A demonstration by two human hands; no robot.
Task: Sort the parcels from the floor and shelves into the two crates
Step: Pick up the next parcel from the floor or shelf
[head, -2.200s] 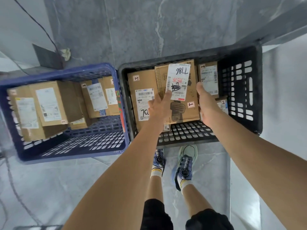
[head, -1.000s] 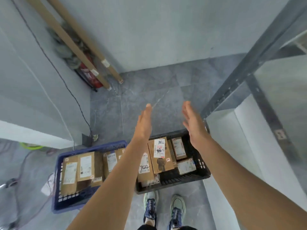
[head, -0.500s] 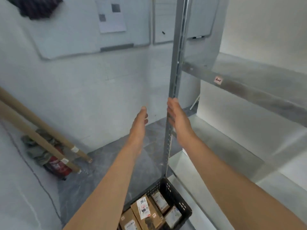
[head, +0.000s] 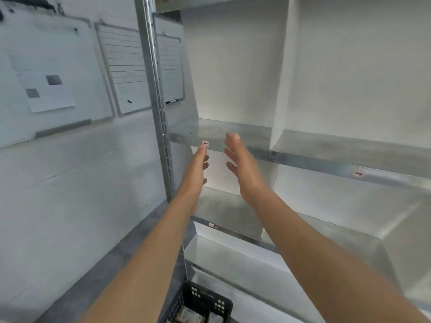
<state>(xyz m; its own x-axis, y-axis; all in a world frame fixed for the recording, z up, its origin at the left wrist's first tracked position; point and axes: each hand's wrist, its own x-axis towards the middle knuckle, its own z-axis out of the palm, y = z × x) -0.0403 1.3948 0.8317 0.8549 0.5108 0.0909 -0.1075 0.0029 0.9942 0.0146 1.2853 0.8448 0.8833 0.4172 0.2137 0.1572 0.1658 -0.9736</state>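
Head view, nearest first: at the bottom edge of the frame a corner of the black crate [head: 205, 301] shows, with the tops of a few parcels [head: 190, 317] inside it, the only parcels in sight. Both bare forearms run up from the lower corners to mid-frame, where the left grip [head: 197, 166] and right grip [head: 240, 166] are raised with fingers straight and apart, palms facing each other, holding nothing. The left fingertips sit at the front lip of the middle shelf [head: 303, 157], and the lower shelf [head: 221, 213] lies behind the wrists. The upright post [head: 161, 113] stands just left of them. As I judge it, the risk is a blind reach. With no parcel in sight between the palms, knuckles could knock the metal lip, or a parcel pulled from above the frame could slip and drop toward the crate. Small labels [head: 205, 142] on the shelf lips carry a dark or red mark too small to read. At upper left, whiteboards [head: 123, 66] show ruled lines but no legible writing, beside a paper sheet [head: 44, 89] with two grey squares and a marker [head: 172, 101].
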